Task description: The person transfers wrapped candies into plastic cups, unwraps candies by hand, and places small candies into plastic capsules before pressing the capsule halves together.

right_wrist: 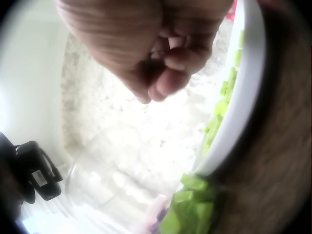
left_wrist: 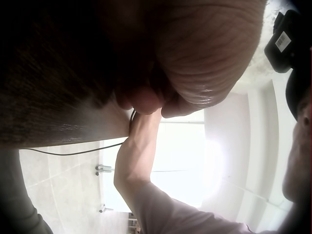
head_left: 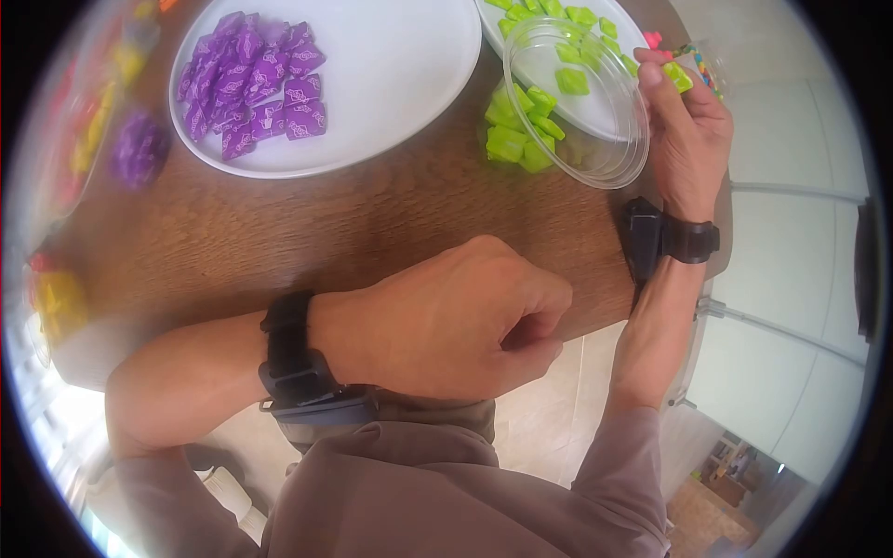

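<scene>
My right hand (head_left: 693, 139) pinches a green wrapped candy (head_left: 677, 77) at its fingertips, beside a clear plastic tub (head_left: 614, 167). In the right wrist view, curled fingers hide that candy. Several green candies (head_left: 521, 135) sit in the bottom of the tilted-looking tub, which overlaps a white plate (right_wrist: 248, 92) in the head view. More green candies (head_left: 572, 81) lie on that plate. Over the near table edge, my left hand (head_left: 437, 321) has loosely curled fingers with a gap inside the thumb, and nothing shows in it.
On the brown wooden table (head_left: 372, 223) stands a large white plate (head_left: 400, 84) with a pile of purple wrapped candies (head_left: 251, 79). Purple packets (head_left: 139, 149) and yellow items (head_left: 60, 302) are along the left side. A colourful braided cord (head_left: 698, 60) lies beyond my right hand.
</scene>
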The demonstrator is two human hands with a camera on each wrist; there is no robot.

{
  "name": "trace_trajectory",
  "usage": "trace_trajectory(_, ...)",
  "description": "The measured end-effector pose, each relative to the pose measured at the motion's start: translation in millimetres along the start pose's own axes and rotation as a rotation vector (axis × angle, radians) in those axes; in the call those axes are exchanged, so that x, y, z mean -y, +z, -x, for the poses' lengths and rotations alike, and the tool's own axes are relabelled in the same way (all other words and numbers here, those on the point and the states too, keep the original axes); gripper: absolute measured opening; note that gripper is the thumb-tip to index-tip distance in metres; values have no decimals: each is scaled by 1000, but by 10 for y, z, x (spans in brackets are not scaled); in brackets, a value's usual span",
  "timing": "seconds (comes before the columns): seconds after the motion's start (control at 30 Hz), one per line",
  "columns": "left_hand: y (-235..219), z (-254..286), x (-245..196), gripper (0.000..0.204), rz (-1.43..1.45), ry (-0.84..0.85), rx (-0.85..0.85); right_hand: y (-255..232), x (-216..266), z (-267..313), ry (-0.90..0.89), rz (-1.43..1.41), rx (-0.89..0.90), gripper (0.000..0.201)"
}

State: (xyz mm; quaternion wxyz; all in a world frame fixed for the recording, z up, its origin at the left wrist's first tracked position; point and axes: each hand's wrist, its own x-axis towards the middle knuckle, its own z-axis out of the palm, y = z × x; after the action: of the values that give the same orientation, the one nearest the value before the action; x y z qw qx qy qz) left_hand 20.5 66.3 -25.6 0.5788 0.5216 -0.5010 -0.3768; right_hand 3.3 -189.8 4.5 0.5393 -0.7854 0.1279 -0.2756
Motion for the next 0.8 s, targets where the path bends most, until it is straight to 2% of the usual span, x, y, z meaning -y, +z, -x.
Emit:
trace_trajectory(0.33,-2,-5,21,30,-5,3,1,-35,2,-14,36,-16,53,25)
trace_trajectory(0.47,16,-16,75,30,4,7,2,-121,-99,-17,32,10,15,25)
trace_trajectory(0.63,31,-16,110,30,-13,37,-12,-190,-169,-50,8,-273,21,17)
trace_trajectory(0.8,20,-2,86,31,4,14,0,-251,-170,-40,10,-286,88,13)
